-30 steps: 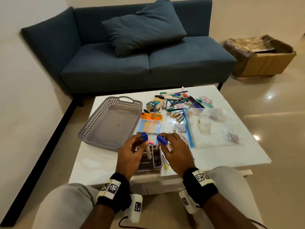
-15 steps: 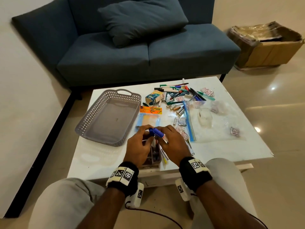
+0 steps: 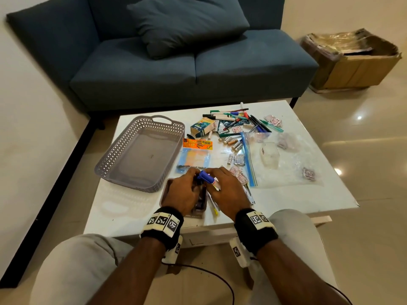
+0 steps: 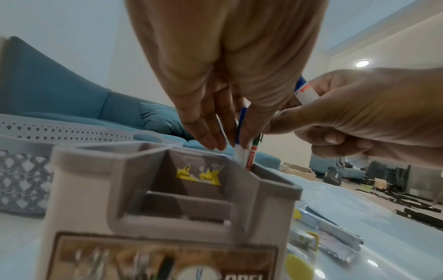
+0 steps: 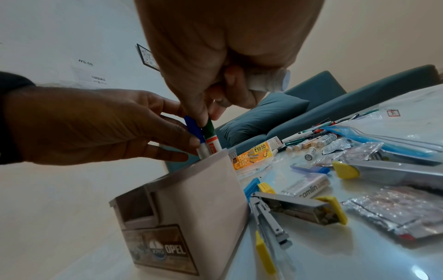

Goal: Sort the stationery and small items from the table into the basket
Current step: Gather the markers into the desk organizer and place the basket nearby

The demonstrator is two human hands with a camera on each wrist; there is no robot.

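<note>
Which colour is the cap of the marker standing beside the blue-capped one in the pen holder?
Green cap; the right wrist view shows it best.

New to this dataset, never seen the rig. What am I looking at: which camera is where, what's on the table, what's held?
No robot: a person with cameras on the head and both wrists. The head view looks down at a white table with an empty grey basket, a loose pile of pens, batteries and a zip bag. The wrist views look along the fingers at a grey pen holder. The left hand pinches a blue-capped marker standing in it; the right hand grips another blue-capped marker.
</note>
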